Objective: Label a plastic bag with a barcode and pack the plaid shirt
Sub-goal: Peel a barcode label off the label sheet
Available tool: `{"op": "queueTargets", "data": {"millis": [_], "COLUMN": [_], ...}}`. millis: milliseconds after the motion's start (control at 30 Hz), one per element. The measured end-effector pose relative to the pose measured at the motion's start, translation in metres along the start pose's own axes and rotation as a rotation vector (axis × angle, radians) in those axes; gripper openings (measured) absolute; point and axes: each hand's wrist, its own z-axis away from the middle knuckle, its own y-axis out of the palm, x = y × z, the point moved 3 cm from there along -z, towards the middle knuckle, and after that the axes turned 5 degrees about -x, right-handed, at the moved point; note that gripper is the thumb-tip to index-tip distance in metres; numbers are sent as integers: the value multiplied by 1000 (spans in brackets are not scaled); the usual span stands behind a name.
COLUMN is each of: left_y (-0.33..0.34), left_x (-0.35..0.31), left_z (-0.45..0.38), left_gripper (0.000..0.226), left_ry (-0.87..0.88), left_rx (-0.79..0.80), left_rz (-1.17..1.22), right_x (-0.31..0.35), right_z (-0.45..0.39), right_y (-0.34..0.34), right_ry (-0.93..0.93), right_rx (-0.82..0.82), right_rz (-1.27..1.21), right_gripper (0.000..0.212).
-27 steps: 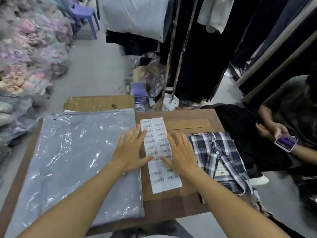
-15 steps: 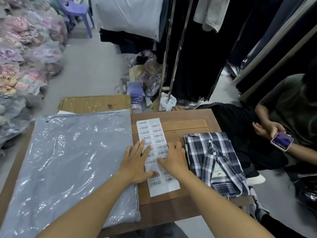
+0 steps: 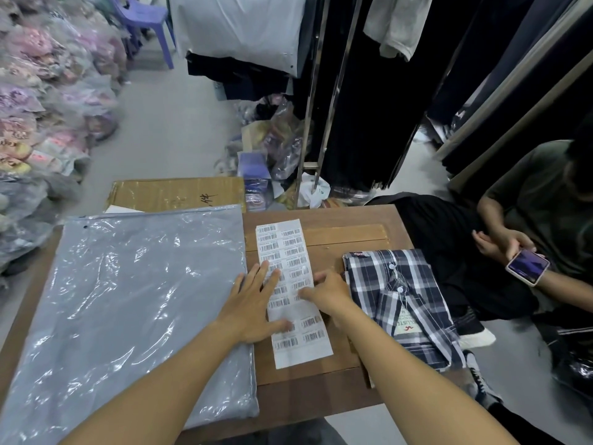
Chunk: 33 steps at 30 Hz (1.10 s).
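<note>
White paper sheet of barcode stickers (image 3: 293, 292) lies flat mid-counter, btwn the grey glossy plastic bag (image 3: 128, 303) on the left and the folded navy-white plaid shirt (image 3: 404, 300) on the right. Left hand (image 3: 253, 305) is spread flat, palm pinning the sheet's left edge, gripping nothing. Right hand (image 3: 327, 292) has fingertips curled onto a sticker, prob. picking at its corner. Stickers look thin, light, floppy: lift by a corner w/ a nail. Bag likely slippery; shirt soft. Wooden counter (image 3: 324, 216).
</note>
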Motion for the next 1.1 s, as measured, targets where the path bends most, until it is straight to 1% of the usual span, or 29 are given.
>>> {"op": "queueTargets", "data": {"millis": [100, 233, 267, 333, 400, 467, 533, 567, 700, 767, 800, 833, 900, 933, 967, 1000, 1033, 1100], "left_y": [-11, -39, -45, -57, -67, -76, -84, -89, -102, -109, -113, -117, -121, -122, -123, -123, -124, -123], "left_x": [0, -4, -5, -10, -15, -22, -30, -34, -39, -40, -39, -39, -37, -36, -35, -34, -33, -33], "left_z": [-1, -2, -2, -3, -5, -7, -6, -6, -7, -7, -7, -8, -10, -12, -14, -15, -16, -17], "left_gripper": [114, 102, 99, 93, 82, 63, 42, 36, 30, 27, 26, 25, 24, 23, 24, 25, 26, 29], "left_ry": [-85, -269, -317, -385, -403, -369, -318, -296, -256, -232, -226, -223, -230, -237, -244, -250, -253, -257], "left_rx": [-56, -211, -226, -197, -116, -46, -39, -41, -88, -118, -138, -162, -213, -239, -261, -279, -291, -306], "left_rz": [205, 665, 805, 1095, 1305, 1431, 1523, 1544, 1522, 1547, 1560, 1569, 1573, 1568, 1562, 1560, 1563, 1575], "right_x": [12, 31, 36, 48, 61, 72, 82, 85, 96, 100, 101, 101, 100, 100, 101, 102, 102, 100], "right_z": [4, 3, 2, 2, 4, 6, 9, 9, 10, 11, 12, 12, 16, 21, 28, 34, 40, 46], "right_y": [-9, -24, -28, -35, -41, -43, -42, -42, -44, -48, -50, -53, -59, -63, -66, -66, -63, -55], "right_ry": [2, 64, 64, 45, 25, 16, 11, 8, -8, -36, -64, -98, -221, -337, -485, -632, -759, -917], "right_rx": [133, 282, 300, 308, 300, 303, 300, 290, 263, 195, 129, 35, -230, -364, -458, -503, -512, -500], "right_rz": [-199, -539, -608, -706, -785, -834, -838, -831, -807, -775, -723, -651, -489, -411, -338, -261, -176, -2], "right_gripper": [18, 15, 14, 17, 20, 23, 26, 27, 28, 29, 31, 34, 38, 34, 27, 19, 12, 6]}}
